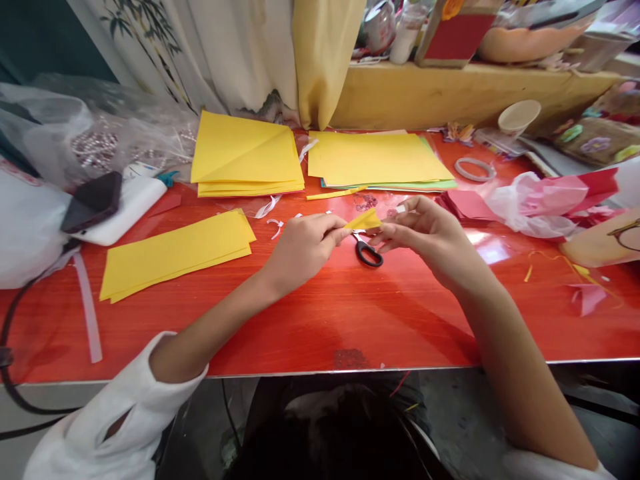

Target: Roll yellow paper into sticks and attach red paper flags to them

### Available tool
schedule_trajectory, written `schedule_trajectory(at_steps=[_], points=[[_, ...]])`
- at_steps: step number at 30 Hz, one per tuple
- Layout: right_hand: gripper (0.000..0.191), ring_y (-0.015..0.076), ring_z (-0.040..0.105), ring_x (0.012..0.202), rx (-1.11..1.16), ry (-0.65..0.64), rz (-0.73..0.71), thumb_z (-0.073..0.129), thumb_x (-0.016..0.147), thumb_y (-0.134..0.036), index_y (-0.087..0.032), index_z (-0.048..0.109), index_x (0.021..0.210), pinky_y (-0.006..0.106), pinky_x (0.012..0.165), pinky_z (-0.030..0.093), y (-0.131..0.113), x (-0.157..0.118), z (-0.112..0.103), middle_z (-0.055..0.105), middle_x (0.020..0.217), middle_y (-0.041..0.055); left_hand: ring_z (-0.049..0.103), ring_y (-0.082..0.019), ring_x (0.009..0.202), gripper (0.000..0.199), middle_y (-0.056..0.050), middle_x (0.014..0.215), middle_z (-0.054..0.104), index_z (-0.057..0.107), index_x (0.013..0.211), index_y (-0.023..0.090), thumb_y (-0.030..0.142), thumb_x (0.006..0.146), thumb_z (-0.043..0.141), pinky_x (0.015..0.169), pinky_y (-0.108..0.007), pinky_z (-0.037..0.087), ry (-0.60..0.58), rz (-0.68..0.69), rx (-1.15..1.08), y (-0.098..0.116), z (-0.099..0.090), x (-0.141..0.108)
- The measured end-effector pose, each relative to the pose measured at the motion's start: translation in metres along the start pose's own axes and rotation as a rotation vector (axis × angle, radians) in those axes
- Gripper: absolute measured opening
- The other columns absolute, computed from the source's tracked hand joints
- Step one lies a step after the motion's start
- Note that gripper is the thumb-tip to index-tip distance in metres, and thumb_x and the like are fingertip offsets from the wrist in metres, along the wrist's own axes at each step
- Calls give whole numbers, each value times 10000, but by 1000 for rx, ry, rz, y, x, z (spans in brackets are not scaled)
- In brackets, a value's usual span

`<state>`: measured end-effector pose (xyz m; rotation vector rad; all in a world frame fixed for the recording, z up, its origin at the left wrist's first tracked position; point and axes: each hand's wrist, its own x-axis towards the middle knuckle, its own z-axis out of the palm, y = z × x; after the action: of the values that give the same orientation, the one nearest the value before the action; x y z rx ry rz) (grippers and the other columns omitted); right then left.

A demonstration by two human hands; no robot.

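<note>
Over the middle of the red table, a small folded piece of yellow paper (366, 220) is held up between my hands. My left hand (310, 243) pinches its left end between thumb and fingers. At the right end, the thumb and a fingertip of my right hand (425, 233) close on the paper, while the other fingers are curved and lifted. Scissors (369, 255) with black handles lie just below the paper, their blades mostly hidden by it and my fingers. Several long yellow paper strips (175, 257) are stacked left of my left hand.
Behind my hands lie a stack of yellow sheets (247, 157) and another paper pile (375, 157). A phone (93, 202) and plastic bags (115, 133) sit left. Right are a tape ring (475, 169), pink tissue (535, 200) and a paper cup (520, 118). The table's front edge (400, 369) is near.
</note>
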<state>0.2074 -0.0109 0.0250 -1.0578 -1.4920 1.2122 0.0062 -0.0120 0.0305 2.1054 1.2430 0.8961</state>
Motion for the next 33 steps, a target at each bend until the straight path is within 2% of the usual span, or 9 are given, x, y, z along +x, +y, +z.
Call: schedule_trajectory(at_steps=[2, 5, 12, 17, 20, 24, 26, 29, 33], points=[[177, 130, 639, 704, -46, 53, -55, 592, 821, -378, -211, 537, 833, 270, 588, 540, -2, -1, 0, 632, 815, 10, 481, -56, 491, 153, 30, 566, 561, 670, 848, 134, 204, 858, 535, 505, -197, 360, 17, 23, 48, 1, -2, 1], [190, 86, 576, 613, -124, 74, -129, 543, 860, -364, -195, 594, 791, 227, 534, 486, -4, -3, 1, 599, 736, 2, 475, -62, 492, 155, 31, 551, 556, 671, 847, 134, 205, 862, 535, 508, -206, 347, 21, 45, 87, 0, -3, 3], [181, 75, 538, 532, -158, -18, -90, 547, 864, -304, -177, 612, 753, 222, 491, 452, -7, -7, 9, 578, 632, -9, 513, -69, 564, 139, -1, 706, 626, 644, 850, 128, 190, 873, 522, 576, -208, 384, 128, 183, 189, -4, 1, 0], [145, 75, 499, 511, -240, 62, -140, 548, 861, -291, -192, 613, 777, 230, 465, 423, -6, -8, 14, 553, 621, -18, 542, -87, 630, 144, -8, 727, 634, 634, 866, 126, 196, 883, 509, 611, -212, 395, 157, 268, 251, -3, 4, -3], [97, 106, 526, 624, -423, 126, -252, 562, 849, -277, -221, 622, 797, 246, 512, 442, -4, -8, 14, 551, 687, 1, 536, -83, 617, 143, -2, 716, 628, 634, 863, 127, 196, 883, 510, 604, -208, 394, 153, 268, 241, -2, 4, -3], [31, 172, 549, 907, -538, 147, -389, 603, 811, -262, -253, 633, 812, 286, 619, 506, -3, -7, 12, 544, 988, 44, 508, -72, 569, 142, 7, 678, 608, 642, 855, 118, 185, 875, 519, 575, -205, 377, 123, 261, 214, -1, 1, -3], [47, 166, 565, 873, -475, 100, -354, 586, 823, -267, -256, 629, 810, 292, 617, 509, -4, -7, 11, 557, 989, 36, 500, -73, 567, 152, 9, 661, 597, 648, 853, 119, 186, 877, 514, 568, -207, 368, 101, 262, 204, 0, 0, -3], [88, 136, 573, 705, -405, 40, -245, 564, 840, -273, -244, 621, 779, 300, 617, 490, -8, -8, 11, 604, 802, 10, 495, -76, 569, 161, 14, 642, 588, 650, 855, 132, 186, 882, 500, 575, -208, 365, 71, 250, 199, 1, 0, -3], [103, 135, 583, 659, -405, 74, -165, 582, 827, -306, -227, 635, 789, 295, 631, 478, -11, -10, 12, 632, 715, 1, 499, -80, 575, 166, 15, 643, 597, 652, 858, 146, 201, 883, 498, 585, -208, 366, 53, 237, 191, 2, -1, -4]])
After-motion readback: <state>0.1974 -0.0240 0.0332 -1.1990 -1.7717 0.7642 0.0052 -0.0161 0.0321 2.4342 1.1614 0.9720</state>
